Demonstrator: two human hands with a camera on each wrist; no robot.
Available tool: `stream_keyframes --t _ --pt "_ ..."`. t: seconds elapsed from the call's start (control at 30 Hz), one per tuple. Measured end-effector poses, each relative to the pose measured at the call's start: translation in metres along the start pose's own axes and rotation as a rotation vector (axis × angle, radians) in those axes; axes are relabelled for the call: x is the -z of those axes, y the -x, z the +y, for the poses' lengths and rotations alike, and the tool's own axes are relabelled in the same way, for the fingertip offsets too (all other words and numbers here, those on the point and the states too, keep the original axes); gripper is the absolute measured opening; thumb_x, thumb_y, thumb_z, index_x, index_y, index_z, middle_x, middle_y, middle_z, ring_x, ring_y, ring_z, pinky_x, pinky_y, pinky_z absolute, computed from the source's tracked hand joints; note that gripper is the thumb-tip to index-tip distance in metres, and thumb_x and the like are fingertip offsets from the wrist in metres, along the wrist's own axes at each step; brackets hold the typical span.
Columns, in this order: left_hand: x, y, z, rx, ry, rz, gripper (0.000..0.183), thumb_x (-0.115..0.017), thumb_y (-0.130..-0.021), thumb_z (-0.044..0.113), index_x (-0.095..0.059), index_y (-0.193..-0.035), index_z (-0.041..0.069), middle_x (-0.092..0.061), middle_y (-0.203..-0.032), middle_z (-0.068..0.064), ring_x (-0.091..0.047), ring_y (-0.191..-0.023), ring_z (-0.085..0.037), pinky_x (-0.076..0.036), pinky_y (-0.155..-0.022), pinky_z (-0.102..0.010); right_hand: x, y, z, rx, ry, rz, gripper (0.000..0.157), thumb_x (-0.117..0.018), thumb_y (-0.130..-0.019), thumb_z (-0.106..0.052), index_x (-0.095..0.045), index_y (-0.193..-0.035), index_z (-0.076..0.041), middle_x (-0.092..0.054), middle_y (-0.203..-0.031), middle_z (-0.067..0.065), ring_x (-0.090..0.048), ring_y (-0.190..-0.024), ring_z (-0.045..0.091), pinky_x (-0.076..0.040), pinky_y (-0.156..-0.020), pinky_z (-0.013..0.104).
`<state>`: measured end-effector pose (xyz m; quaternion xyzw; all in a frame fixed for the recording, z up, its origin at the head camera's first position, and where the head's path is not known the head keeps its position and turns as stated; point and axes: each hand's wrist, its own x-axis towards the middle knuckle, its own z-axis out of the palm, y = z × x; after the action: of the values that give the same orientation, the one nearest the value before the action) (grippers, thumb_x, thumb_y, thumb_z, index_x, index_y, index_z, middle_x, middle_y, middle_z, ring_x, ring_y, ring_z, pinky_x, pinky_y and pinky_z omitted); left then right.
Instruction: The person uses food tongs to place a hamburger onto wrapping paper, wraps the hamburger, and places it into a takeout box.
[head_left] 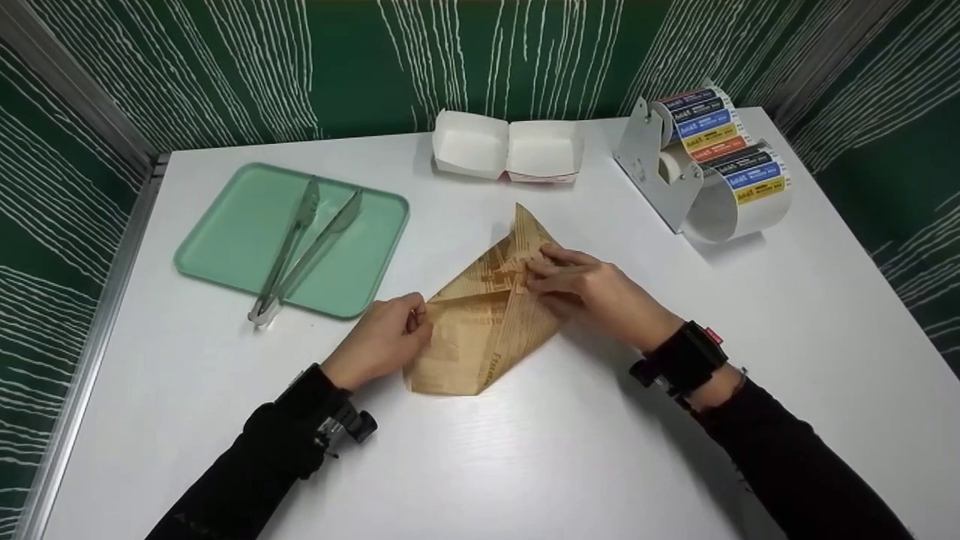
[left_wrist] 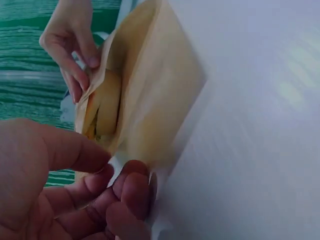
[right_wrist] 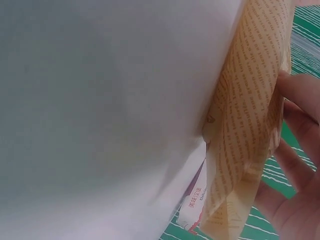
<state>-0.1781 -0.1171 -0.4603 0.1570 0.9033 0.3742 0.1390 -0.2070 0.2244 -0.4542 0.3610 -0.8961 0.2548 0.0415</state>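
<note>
Brown printed wrapping paper (head_left: 457, 352) lies folded on the table, its far corner pointing up. Inside the fold, in the left wrist view, a bun (left_wrist: 108, 102) shows with a bit of filling at its cut side; from the head it is hidden. My left hand (head_left: 382, 337) pinches the paper's left edge between thumb and fingers. Across the paper, my right hand (head_left: 600, 292) presses the folded flap with its fingertips. In the right wrist view its fingers (right_wrist: 297, 120) are fairly straight against the paper's side.
A green tray (head_left: 217, 232) with metal tongs (head_left: 300, 247) across it is at left. Behind the paper stands an opened white burger box (head_left: 472, 146). A dispenser (head_left: 649, 169) with rolls of coloured labels (head_left: 705, 124) stands at the back right, near the table's edge.
</note>
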Motion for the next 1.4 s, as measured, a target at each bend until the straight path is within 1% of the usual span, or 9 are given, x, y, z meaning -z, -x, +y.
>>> stream_keyframes --t 0.07,0.2,0.33,0.5,0.8,1.03,1.17,1.27,1.4 --pt "0.001 0.002 -0.002 -0.002 0.083 -0.027 0.005 -0.057 -0.104 0.008 -0.053 -0.106 0.010 -0.067 -0.073 -0.001 -0.057 -0.060 -0.012 -0.044 -0.057 -0.026 0.000 0.000 0.000 -0.002 0.000 -0.002 0.026 -0.080 -0.095 -0.005 -0.082 -0.120 -0.012 -0.065 -0.149 0.006 -0.051 -0.152 0.035 -0.049 -0.118 0.044" --pt "0.004 0.006 -0.012 -0.062 0.265 -0.169 0.029 -0.046 -0.105 -0.003 -0.050 -0.131 0.009 -0.074 -0.086 -0.012 -0.069 -0.067 -0.020 -0.054 -0.059 -0.027 0.000 0.000 -0.001 -0.003 0.007 -0.009 0.026 -0.081 -0.095 -0.005 -0.082 -0.120 -0.012 -0.064 -0.149 0.007 -0.050 -0.152 0.035 -0.049 -0.118 0.045" --pt "0.007 0.010 -0.017 -0.195 0.192 -0.239 0.047 -0.053 -0.094 -0.016 -0.066 -0.131 0.010 -0.073 -0.108 -0.008 -0.068 -0.091 -0.019 -0.057 -0.076 -0.028 0.000 0.000 -0.001 -0.004 0.008 -0.015 0.028 -0.080 -0.095 -0.005 -0.081 -0.122 -0.012 -0.064 -0.149 0.006 -0.050 -0.153 0.035 -0.049 -0.118 0.046" --pt "0.007 0.011 -0.012 -0.361 -0.047 -0.157 0.029 -0.067 -0.094 -0.008 -0.077 -0.112 0.012 -0.076 -0.109 0.000 -0.067 -0.099 -0.017 -0.056 -0.089 -0.033 0.001 0.000 0.000 -0.013 -0.006 -0.016 0.029 -0.081 -0.095 -0.004 -0.081 -0.123 -0.011 -0.065 -0.149 0.006 -0.050 -0.153 0.035 -0.050 -0.117 0.045" --pt "0.012 0.006 -0.011 -0.511 -0.215 -0.042 0.007 -0.081 -0.094 0.009 -0.080 -0.098 0.015 -0.064 -0.101 -0.002 -0.058 -0.097 -0.016 -0.055 -0.085 -0.033 0.003 0.000 0.000 -0.010 -0.018 -0.019 0.026 -0.082 -0.094 -0.010 -0.082 -0.120 -0.012 -0.065 -0.148 0.006 -0.050 -0.153 0.034 -0.049 -0.119 0.045" --pt "0.017 -0.004 -0.003 -0.573 -0.137 0.016 0.008 -0.077 -0.096 0.009 -0.074 -0.100 0.015 -0.065 -0.124 -0.005 -0.053 -0.119 -0.024 -0.050 -0.105 -0.046 0.003 -0.001 0.000 -0.003 -0.030 -0.028 0.026 -0.084 -0.093 -0.010 -0.082 -0.119 -0.012 -0.070 -0.141 0.009 -0.051 -0.152 0.036 -0.052 -0.115 0.042" --pt "0.016 -0.015 0.008 -0.587 -0.051 -0.011 0.007 -0.071 -0.099 0.006 -0.068 -0.103 0.011 -0.065 -0.136 -0.010 -0.052 -0.132 -0.030 -0.045 -0.115 -0.053 0.004 -0.002 0.001 -0.007 -0.033 -0.053 0.027 -0.083 -0.094 -0.011 -0.082 -0.121 -0.013 -0.072 -0.140 0.009 -0.050 -0.153 0.033 -0.052 -0.115 0.039" --pt "0.013 -0.027 0.019 -0.606 0.014 -0.027 0.003 -0.066 -0.103 0.010 -0.065 -0.106 0.008 -0.066 -0.138 -0.013 -0.053 -0.135 -0.030 -0.043 -0.118 -0.051 0.004 -0.001 0.001 -0.009 -0.037 -0.061 0.027 -0.083 -0.094 -0.012 -0.082 -0.121 -0.013 -0.072 -0.140 0.009 -0.050 -0.153 0.033 -0.053 -0.114 0.039" --pt "0.007 -0.046 0.032 -0.644 0.062 0.008 0.010 -0.060 -0.107 0.013 -0.064 -0.110 0.004 -0.069 -0.132 -0.015 -0.058 -0.132 -0.029 -0.045 -0.118 -0.047 0.003 -0.001 0.002 -0.003 -0.029 -0.060 0.028 -0.083 -0.095 -0.014 -0.082 -0.122 -0.014 -0.071 -0.141 0.008 -0.051 -0.153 0.031 -0.054 -0.113 0.038"
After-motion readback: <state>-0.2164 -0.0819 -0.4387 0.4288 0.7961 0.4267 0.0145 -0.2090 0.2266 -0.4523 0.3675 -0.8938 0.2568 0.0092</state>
